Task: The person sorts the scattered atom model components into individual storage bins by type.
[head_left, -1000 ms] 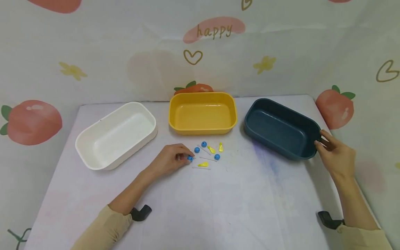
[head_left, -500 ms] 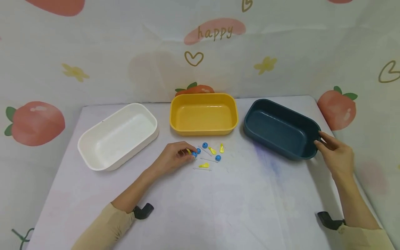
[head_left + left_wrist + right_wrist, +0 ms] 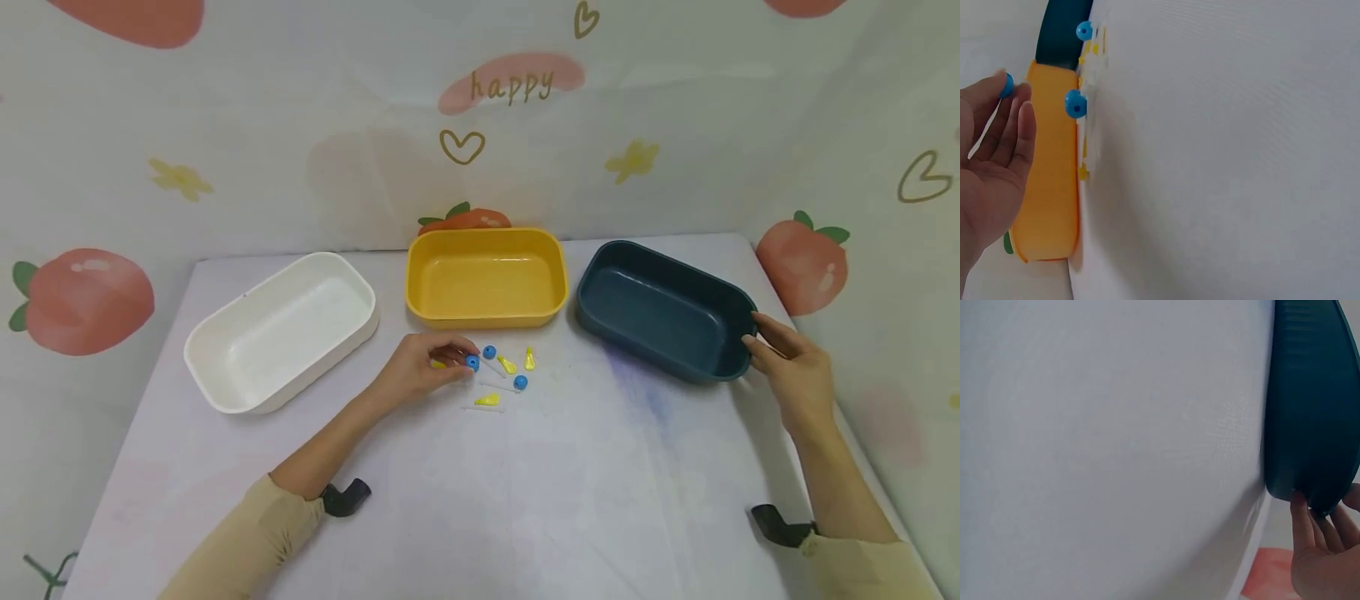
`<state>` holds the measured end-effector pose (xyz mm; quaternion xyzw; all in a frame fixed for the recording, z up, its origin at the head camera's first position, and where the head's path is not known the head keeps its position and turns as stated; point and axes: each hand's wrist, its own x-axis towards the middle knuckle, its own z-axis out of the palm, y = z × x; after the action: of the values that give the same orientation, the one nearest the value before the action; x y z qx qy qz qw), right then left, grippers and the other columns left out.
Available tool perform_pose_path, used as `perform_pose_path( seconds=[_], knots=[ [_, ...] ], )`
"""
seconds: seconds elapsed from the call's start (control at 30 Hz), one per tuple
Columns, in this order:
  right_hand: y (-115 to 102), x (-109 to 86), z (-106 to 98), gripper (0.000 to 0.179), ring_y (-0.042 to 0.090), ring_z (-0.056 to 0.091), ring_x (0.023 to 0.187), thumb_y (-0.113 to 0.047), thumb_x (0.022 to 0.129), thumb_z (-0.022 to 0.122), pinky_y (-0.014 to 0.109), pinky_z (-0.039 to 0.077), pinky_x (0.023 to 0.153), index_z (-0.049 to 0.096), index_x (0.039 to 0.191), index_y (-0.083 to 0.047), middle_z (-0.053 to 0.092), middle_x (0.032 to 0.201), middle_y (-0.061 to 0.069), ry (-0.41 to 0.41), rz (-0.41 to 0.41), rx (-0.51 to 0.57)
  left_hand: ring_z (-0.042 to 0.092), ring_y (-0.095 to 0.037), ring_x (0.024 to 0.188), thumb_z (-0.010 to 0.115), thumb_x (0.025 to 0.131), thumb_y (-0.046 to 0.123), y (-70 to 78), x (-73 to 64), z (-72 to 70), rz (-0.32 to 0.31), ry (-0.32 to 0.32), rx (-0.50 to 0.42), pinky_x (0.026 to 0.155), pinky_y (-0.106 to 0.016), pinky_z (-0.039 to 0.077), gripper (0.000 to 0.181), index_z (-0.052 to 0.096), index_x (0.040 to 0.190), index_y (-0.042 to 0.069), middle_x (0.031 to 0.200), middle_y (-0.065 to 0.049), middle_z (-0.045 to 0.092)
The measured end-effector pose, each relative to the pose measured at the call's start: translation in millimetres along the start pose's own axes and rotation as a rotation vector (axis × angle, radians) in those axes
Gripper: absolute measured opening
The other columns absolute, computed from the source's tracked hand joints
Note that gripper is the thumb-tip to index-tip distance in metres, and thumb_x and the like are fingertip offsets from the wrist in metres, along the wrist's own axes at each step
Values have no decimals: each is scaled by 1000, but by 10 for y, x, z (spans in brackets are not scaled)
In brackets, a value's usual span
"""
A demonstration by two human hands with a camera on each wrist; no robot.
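Observation:
In the head view my left hand (image 3: 423,367) pinches a blue bead (image 3: 472,362) between thumb and fingertips; the left wrist view shows this bead raised above the table. A yellow piece (image 3: 438,365) shows partly behind that hand. Just right of it lie blue beads (image 3: 521,382), yellow pear-shaped pins (image 3: 507,365) and thin pale rods (image 3: 483,409). At the right, my right hand (image 3: 795,375) grips the near right end of the dark blue tray (image 3: 660,304), fingers at the rim. In the right wrist view its fingertips touch the tray's outer wall.
A yellow tray (image 3: 487,287) stands at the back middle, behind the small pieces. On the left sits a white tray (image 3: 281,333), set at an angle. A patterned cloth (image 3: 360,183) hangs behind the table (image 3: 540,500).
My left hand has shifted slightly away from me and to the right, lifting the blue bead. The dark blue tray and my right hand have slid a little left.

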<state>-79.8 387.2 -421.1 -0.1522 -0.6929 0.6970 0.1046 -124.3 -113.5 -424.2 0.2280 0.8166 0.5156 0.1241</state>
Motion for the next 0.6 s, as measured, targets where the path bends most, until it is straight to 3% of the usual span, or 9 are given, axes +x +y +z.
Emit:
perform_pose_path(
  seconds=[0.13, 0.3, 0.53, 0.6],
  knots=[
    [19, 17, 34, 44, -4, 68, 88, -5, 89, 73, 11, 52, 72, 65, 133, -9, 67, 122, -9, -1, 5, -1, 67, -15, 94, 77, 87, 8, 88, 24, -6, -5, -34, -46, 87, -29, 55, 24, 73, 111, 10, 106, 0, 72],
    [42, -8, 6, 51, -4, 66, 91, -7, 92, 70, 12, 53, 72, 57, 141, -11, 61, 128, -5, -32, 38, 18, 67, -14, 96, 75, 88, 9, 180, 109, 7, 31, -49, -70, 88, -26, 54, 26, 73, 114, 9, 108, 0, 72],
    [106, -40, 3, 55, 7, 68, 102, 7, 94, 59, 23, 56, 76, 50, 146, -8, 63, 124, 0, -175, 53, 321, 67, -16, 96, 74, 89, 7, 283, 316, -21, 49, -58, -117, 88, -27, 55, 26, 72, 114, 6, 107, -1, 70],
    [112, -39, 9, 56, 8, 68, 104, 9, 94, 58, 25, 57, 76, 49, 147, -8, 65, 123, -1, -192, 55, 347, 67, -16, 97, 73, 89, 7, 311, 378, -27, 49, -59, -127, 89, -27, 54, 25, 71, 114, 6, 107, -2, 70]
  ],
)
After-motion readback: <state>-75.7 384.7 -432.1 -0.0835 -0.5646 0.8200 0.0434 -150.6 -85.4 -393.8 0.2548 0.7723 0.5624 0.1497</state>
